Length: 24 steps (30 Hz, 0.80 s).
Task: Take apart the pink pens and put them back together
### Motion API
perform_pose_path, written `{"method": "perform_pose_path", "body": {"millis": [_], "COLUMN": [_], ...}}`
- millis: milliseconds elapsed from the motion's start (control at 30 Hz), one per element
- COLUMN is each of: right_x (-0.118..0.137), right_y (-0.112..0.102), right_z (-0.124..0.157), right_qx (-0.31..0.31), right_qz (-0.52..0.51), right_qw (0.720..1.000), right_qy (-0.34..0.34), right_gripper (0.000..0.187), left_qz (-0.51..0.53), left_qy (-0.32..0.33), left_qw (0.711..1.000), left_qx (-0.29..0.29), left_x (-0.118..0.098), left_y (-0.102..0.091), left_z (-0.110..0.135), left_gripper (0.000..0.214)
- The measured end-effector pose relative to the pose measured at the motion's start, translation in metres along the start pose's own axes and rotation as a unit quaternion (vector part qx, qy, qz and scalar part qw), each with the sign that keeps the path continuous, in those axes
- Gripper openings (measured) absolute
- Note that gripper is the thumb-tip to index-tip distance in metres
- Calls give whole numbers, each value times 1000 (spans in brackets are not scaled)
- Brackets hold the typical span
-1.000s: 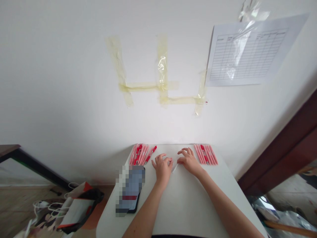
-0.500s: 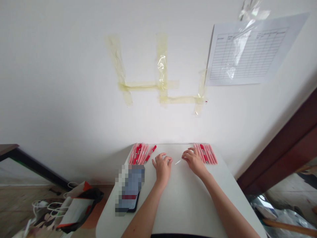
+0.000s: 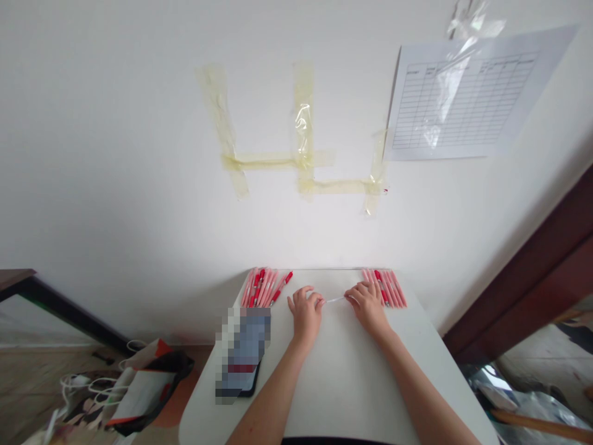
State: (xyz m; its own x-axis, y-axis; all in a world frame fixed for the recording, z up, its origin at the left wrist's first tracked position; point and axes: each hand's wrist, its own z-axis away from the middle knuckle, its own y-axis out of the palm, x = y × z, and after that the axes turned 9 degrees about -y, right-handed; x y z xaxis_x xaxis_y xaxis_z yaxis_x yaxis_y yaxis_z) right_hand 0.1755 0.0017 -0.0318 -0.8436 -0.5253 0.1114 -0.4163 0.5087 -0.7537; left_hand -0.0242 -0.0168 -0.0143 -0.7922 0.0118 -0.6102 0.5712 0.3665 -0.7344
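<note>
Between my two hands a thin whitish pen refill (image 3: 334, 300) stretches almost level, just over the white table (image 3: 345, 383). Its left end is pinched in the fingertips of my left hand (image 3: 306, 316). My right hand (image 3: 367, 304) grips the other end between thumb and fingers. Left of my left hand lies a group of pink and red pens (image 3: 264, 289), one red pen (image 3: 281, 288) slanting at its edge. Another row of pink pens with a red one (image 3: 393, 289) lies right beside my right hand, which partly covers it.
A phone (image 3: 245, 352), blurred by blocks, lies on the table's left side. The white wall (image 3: 296, 241) stands against the table's far edge, with yellowed tape and a printed sheet (image 3: 463, 105) on it. Bags and cables (image 3: 139, 389) are on the floor at left.
My right hand has shifted slightly right and down. The pen refill, which stood out from my right fingers with its left end free, now spans both hands, my left fingertips closed on it.
</note>
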Motion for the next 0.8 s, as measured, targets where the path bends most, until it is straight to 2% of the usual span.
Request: {"method": "perform_pose_path", "body": {"millis": [500, 800], "right_x": [-3, -2], "right_y": [-1, -1], "right_z": [5, 6], "right_qx": [-22, -10], "right_qz": [2, 4], "right_qw": [999, 999], "right_qy": [33, 36], "right_gripper": [18, 17], "left_qz": [-2, -2], "left_qy": [1, 9], "left_qw": [1000, 1000], "left_qx": [3, -2], "left_x": [-2, 0], "left_y": [-3, -1], "left_z": [1, 1], "left_gripper": [12, 10]}}
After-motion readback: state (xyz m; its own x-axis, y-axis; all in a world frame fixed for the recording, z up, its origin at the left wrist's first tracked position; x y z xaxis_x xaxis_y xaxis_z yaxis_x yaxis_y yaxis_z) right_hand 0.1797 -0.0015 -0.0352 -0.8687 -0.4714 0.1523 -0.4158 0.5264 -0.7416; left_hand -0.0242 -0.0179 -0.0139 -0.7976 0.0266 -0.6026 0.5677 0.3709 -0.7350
